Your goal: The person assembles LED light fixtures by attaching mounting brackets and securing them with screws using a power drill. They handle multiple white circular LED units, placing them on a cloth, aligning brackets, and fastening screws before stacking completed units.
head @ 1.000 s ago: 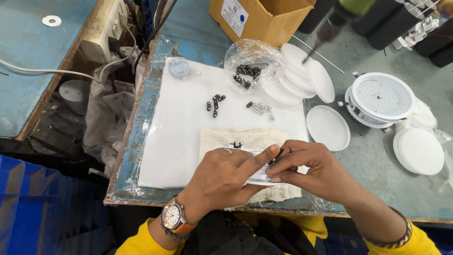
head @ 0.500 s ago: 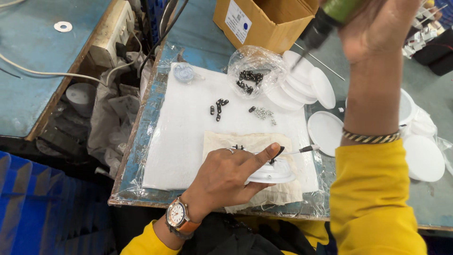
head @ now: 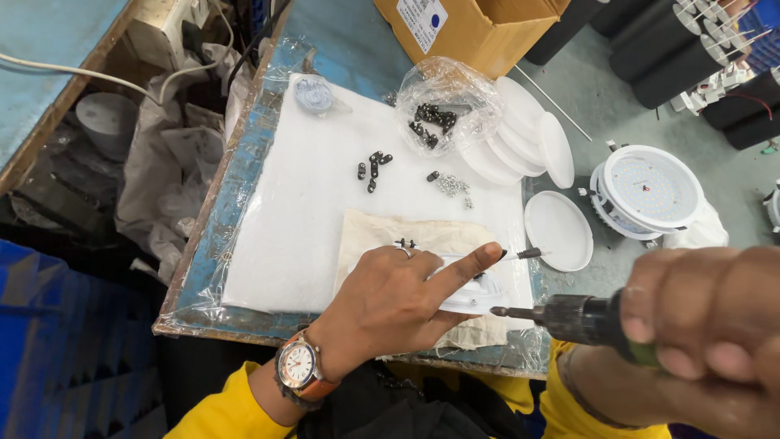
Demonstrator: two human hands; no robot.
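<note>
My left hand (head: 402, 297) presses down on a white round lamp housing (head: 467, 294) that lies on a beige cloth (head: 382, 232), the forefinger stretched along its top. A small black clip (head: 530, 254) sticks out past the fingertip. My right hand (head: 707, 325) is close to the camera at the right and grips an electric screwdriver (head: 581, 317), held level. Its bit (head: 508, 311) points left at the housing, just short of it.
A white foam pad (head: 292, 211) covers the bench, with loose black clips (head: 372, 169) and small screws (head: 452, 186). Behind are a clear bag of clips (head: 435, 122), stacked white discs (head: 520, 138), one single disc (head: 557, 230), a finished lamp (head: 648, 191) and a cardboard box (head: 467, 28).
My right hand left the housing, rose to the screwdriver hanging above, and has come down with it to the housing's right side. My left hand kept pressing the housing.
</note>
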